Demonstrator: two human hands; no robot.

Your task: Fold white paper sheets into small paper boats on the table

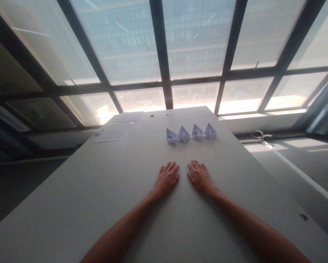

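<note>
Paper boats [184,134], four of them, white and folded to a peak, stand in a row on the far half of the table.

Largest of all is the wall of windows [131,40] across the far side, dark-framed and bright with daylight, with a building showing faintly through the glass. Below it spreads the white table [98,190], narrowing toward the windows. Bluish curtains hang at both sides, the right curtain [324,106] and the darker left curtain [7,135]. Two bare forearms [122,228] reach in over the table from the near edge.

White paper sheets [108,134] lie flat toward the table's far left corner. Next in size come the hands: the left hand [166,179] and the right hand [199,177] rest palm down on the tabletop, side by side with a gap between them, fingers extended and slightly apart. Both are near the boats, on the person's side of the row, without touching them.

Within the row, the boats stand as two close pairs, with a wider gap between the pairs. Smallest are a brown round spot [152,115] near the far edge and a little dark mark [303,217] by the right edge, too blurred to identify.
</note>
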